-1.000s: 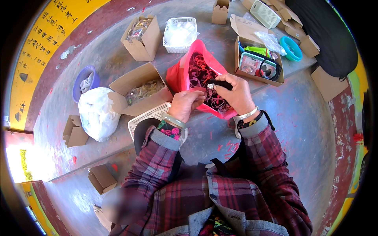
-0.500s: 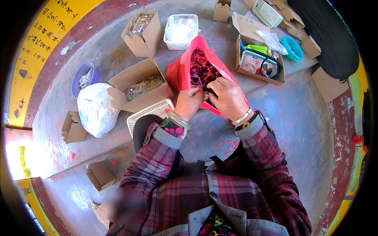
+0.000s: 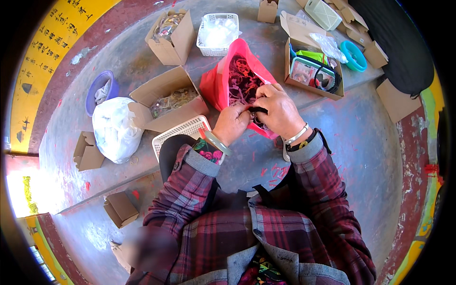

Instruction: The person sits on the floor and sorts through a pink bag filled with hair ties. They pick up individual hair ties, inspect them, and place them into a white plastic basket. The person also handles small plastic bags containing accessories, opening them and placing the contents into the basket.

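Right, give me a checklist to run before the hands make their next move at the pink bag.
1. Both hands at the work: ok. The left hand and right hand meet over the pink bag.
2. Small dark item pinched between the fingers: ok, though what it is cannot be told.
3. Bag mouth open: ok. Tangled red and dark pieces show inside.
4. Bag steady: cannot tell. It leans on the concrete ledge, with the hands covering its lower edge.
5. White mesh basket within reach: ok, just beside the left wrist.
6. Open cardboard box left of the bag: ok, its flaps are open.
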The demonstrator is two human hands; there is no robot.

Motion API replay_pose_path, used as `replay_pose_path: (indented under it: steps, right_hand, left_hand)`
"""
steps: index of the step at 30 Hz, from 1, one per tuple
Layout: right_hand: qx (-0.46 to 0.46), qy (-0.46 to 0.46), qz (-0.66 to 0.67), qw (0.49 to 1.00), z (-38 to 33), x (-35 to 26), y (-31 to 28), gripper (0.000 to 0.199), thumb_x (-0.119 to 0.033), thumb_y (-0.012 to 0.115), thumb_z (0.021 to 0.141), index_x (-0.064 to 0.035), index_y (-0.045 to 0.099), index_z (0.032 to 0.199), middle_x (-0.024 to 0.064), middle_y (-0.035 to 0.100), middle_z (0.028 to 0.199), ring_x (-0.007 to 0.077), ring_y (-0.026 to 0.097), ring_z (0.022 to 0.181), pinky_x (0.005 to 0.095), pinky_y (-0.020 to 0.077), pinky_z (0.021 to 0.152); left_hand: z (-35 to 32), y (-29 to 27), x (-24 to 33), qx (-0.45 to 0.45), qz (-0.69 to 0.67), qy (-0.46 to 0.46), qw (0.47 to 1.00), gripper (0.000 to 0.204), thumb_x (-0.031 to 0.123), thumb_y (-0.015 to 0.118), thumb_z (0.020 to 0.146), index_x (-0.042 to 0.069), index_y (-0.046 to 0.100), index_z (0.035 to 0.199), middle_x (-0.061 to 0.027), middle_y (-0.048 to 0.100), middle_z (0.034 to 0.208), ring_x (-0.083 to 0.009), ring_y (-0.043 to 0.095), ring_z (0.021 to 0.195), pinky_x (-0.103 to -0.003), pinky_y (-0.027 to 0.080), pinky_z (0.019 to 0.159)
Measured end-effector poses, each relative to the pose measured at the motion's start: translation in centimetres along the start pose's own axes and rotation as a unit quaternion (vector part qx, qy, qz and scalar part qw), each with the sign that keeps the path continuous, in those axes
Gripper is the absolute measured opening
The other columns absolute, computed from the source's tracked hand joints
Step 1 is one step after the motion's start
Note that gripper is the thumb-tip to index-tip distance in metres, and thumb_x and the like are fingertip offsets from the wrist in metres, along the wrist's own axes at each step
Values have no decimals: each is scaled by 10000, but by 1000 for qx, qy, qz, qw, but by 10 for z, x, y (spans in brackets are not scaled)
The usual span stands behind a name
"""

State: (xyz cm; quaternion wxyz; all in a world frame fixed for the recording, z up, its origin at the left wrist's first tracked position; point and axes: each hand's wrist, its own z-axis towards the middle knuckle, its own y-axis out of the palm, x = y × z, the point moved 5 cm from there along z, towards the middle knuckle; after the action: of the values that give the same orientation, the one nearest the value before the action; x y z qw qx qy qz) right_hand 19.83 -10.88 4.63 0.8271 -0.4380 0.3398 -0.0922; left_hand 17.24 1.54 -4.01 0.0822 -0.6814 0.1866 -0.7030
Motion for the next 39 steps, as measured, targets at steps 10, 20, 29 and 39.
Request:
replay_pose_path:
  steps: [10, 20, 29, 39]
  right_hand:
    - [-63, -19, 7, 998, -9, 22, 11, 224, -178, 690, 609, -44, 693, 787, 194, 514, 1199, 376, 396, 1196, 415, 353, 978]
    - [-89, 18, -26, 996, -12, 27, 23, 204, -196, 669, 620, -57, 701, 765, 169, 550, 1168, 377, 425, 1176, 408, 359, 979]
    - [-91, 140, 129, 977, -9, 32, 27, 208, -165, 693, 618, -13, 584, 709, 137, 612, 934, 288, 580, 920, 364, 450, 741]
    - [-139, 201, 274, 930, -11, 41, 25, 325, -141, 687, 642, 13, 636, 924, 152, 642, 767, 238, 617, 728, 320, 470, 683]
  left_hand:
    - [-7, 17, -9, -94, -321, -162, 928, 318, 95, 417, 901, -57, 512, 1163, -101, 610, 1016, -178, 618, 883, -274, 524, 748]
    - [-9, 25, -7, -73, -313, -154, 934, 309, 118, 410, 917, -42, 521, 1156, -85, 588, 1043, -161, 601, 909, -285, 522, 756]
    - [-5, 22, -10, -86, -295, -147, 940, 261, 92, 422, 915, -50, 547, 1096, -93, 581, 1005, -148, 609, 867, -253, 519, 743]
    - [-9, 12, 29, 29, -229, 0, 973, 268, 233, 444, 943, -1, 365, 1046, -124, 535, 891, -152, 582, 722, -284, 514, 632]
